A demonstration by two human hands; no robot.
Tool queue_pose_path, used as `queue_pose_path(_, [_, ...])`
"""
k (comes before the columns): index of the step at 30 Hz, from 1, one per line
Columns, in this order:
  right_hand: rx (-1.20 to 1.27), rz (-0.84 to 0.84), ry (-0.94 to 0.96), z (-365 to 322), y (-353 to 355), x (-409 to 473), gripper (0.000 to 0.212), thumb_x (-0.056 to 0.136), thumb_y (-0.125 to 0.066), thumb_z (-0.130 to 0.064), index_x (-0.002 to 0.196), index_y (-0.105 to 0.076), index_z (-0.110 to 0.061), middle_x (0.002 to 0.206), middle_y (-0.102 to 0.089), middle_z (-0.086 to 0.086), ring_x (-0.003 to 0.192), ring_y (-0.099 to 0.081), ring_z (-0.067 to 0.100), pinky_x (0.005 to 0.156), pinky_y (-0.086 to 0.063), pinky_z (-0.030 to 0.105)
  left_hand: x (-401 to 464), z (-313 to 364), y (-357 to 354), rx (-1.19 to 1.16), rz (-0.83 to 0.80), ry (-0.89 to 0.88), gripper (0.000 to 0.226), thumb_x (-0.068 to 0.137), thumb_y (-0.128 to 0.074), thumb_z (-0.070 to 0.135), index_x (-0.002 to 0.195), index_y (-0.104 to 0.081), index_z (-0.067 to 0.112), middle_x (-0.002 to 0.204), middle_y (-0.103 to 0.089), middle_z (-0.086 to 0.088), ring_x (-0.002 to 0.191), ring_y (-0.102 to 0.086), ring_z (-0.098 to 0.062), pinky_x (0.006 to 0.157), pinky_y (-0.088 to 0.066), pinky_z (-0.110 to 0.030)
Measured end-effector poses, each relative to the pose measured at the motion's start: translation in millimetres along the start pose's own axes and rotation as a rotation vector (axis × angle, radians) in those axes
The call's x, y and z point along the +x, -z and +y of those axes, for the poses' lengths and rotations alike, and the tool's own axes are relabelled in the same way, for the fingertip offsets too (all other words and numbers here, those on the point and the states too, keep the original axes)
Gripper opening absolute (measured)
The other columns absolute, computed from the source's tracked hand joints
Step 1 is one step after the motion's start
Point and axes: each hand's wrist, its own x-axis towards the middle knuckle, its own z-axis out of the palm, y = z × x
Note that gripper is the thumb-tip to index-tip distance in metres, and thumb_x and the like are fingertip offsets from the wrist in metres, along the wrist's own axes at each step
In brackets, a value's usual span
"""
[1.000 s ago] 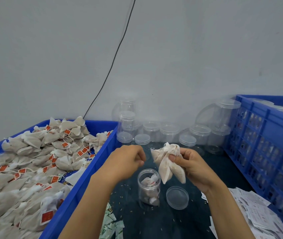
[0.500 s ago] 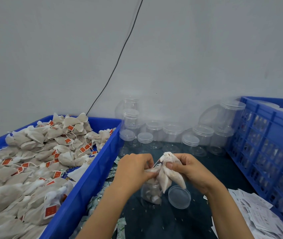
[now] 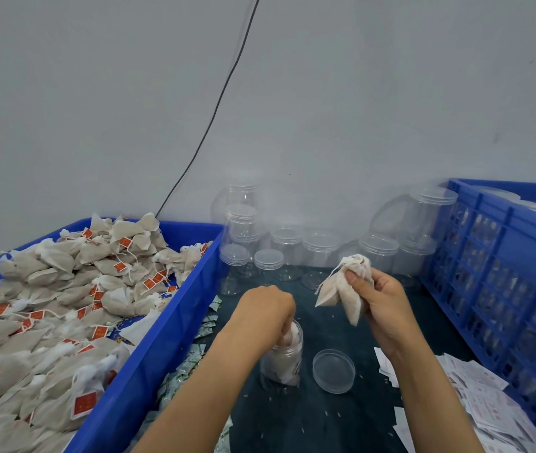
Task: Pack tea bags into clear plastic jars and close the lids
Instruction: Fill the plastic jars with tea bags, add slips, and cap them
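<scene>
Jar [image 3: 281,361] of clear plastic stands open on the dark desk [image 3: 325,420], in the middle, with tea bags inside it. The left hand [image 3: 268,310] is over its mouth, and its fingers are curled down, pushing a tea bag [image 3: 293,335] into the top. The right hand [image 3: 377,299] is up and to the right of the jar, well off the desk. Its fingers and thumb squeeze a small bunch of tea bags [image 3: 345,289], which hang down from the hand. The round clear lid [image 3: 333,371] lies flat on the desk just beside the jar, on its right.

On the left sits a blue bin [image 3: 168,338] heaped with many tea bags [image 3: 64,305] that have little red tags. Behind the hands, near the grey wall [image 3: 358,93], stand more empty clear jars [image 3: 288,253] with lids on. On the right is a blue crate [image 3: 505,273] with holes in its side. White paper slips [image 3: 476,403] lie in a pile near the crate. Small green and white packets [image 3: 191,354] lie by the bin. A black cable [image 3: 214,109] runs down the wall.
</scene>
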Motion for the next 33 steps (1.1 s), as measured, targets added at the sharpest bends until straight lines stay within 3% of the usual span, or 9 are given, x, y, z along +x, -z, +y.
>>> queue_pose_path(8, [-0.032, -0.022, -0.004, 4, -6, 0, 0.01, 0.089, -0.064, -0.015, 0.097, -0.07, -0.013, 0.082, -0.075, -0.001, 0.072, -0.07, 0.008, 0.06, -0.054, 0.021, 3, 8, 5, 0.018, -0.134, -0.081, 0.02, 0.083, -0.054, 0.001, 0.097, -0.068, 0.001, 0.104, -0.067, -0.018, 0.094, -0.064, -0.034, 0.084, -0.052, -0.037])
queue_pose_path(11, [-0.031, -0.034, -0.001, 3, -7, -1, 0.01, 0.088, -0.064, -0.015, 0.096, -0.07, -0.012, 0.081, -0.075, -0.001, 0.073, -0.07, 0.008, 0.061, -0.054, 0.02, -4, -6, 9, -0.103, -0.169, -0.098, 0.031, 0.086, -0.054, -0.001, 0.108, -0.072, 0.01, 0.114, -0.068, -0.012, 0.099, -0.064, -0.03, 0.09, -0.052, -0.037])
queue_pose_path(13, [-0.021, -0.034, 0.0, 2, -6, -1, 0.01, 0.088, -0.064, -0.013, 0.097, -0.07, -0.011, 0.082, -0.075, -0.001, 0.074, -0.07, 0.009, 0.061, -0.054, 0.02, -11, -15, 11, -0.169, -0.106, -0.088, 0.036, 0.087, -0.054, -0.003, 0.111, -0.073, 0.017, 0.116, -0.068, -0.005, 0.102, -0.065, -0.023, 0.093, -0.052, -0.035])
queue_pose_path(16, [-0.028, -0.03, 0.001, 3, -7, -2, 0.011, 0.089, -0.063, -0.012, 0.098, -0.07, -0.009, 0.084, -0.075, 0.0, 0.076, -0.069, 0.009, 0.064, -0.053, 0.021, -19, -15, 10, -0.149, -0.006, -0.079, 0.04, 0.088, -0.051, -0.001, 0.113, -0.071, 0.023, 0.117, -0.068, -0.002, 0.104, -0.064, -0.021, 0.093, -0.051, -0.035])
queue_pose_path(19, [-0.03, -0.034, -0.005, 3, -9, -2, 0.012, 0.089, -0.063, -0.011, 0.099, -0.069, -0.008, 0.083, -0.074, 0.0, 0.075, -0.069, 0.009, 0.063, -0.052, 0.02, -22, -4, 3, -0.062, -0.041, -0.157, 0.043, 0.09, -0.046, 0.004, 0.117, -0.069, 0.027, 0.119, -0.068, -0.003, 0.106, -0.061, -0.025, 0.095, -0.043, -0.035])
queue_pose_path(23, [-0.042, -0.043, -0.007, 4, -10, -2, 0.011, 0.089, -0.063, -0.011, 0.098, -0.069, -0.008, 0.081, -0.074, -0.001, 0.073, -0.069, 0.008, 0.062, -0.053, 0.018, -19, 0, -4, 0.036, -0.105, -0.174, 0.041, 0.09, -0.043, 0.005, 0.116, -0.068, 0.024, 0.114, -0.068, -0.006, 0.101, -0.06, -0.029, 0.101, -0.038, -0.041])
queue_pose_path(28, [-0.059, -0.061, -0.031, 5, -12, -3, 0.01, 0.09, -0.062, -0.011, 0.096, -0.07, -0.014, 0.083, -0.075, -0.002, 0.075, -0.07, 0.006, 0.064, -0.054, 0.019, -19, 6, -7, 0.047, -0.149, -0.15, 0.035, 0.089, -0.04, 0.005, 0.11, -0.067, 0.015, 0.109, -0.067, -0.012, 0.099, -0.058, -0.032, 0.095, -0.034, -0.04])
queue_pose_path(33, [-0.121, -0.131, -0.048, 2, -15, -5, 0.013, 0.09, -0.061, -0.011, 0.097, -0.071, -0.015, 0.087, -0.076, 0.0, 0.077, -0.07, 0.009, 0.066, -0.053, 0.021, -25, -2, -9, -0.124, -0.089, -0.133, 0.039, 0.089, -0.042, 0.005, 0.113, -0.069, 0.02, 0.115, -0.068, -0.005, 0.105, -0.06, -0.027, 0.098, -0.041, -0.037])
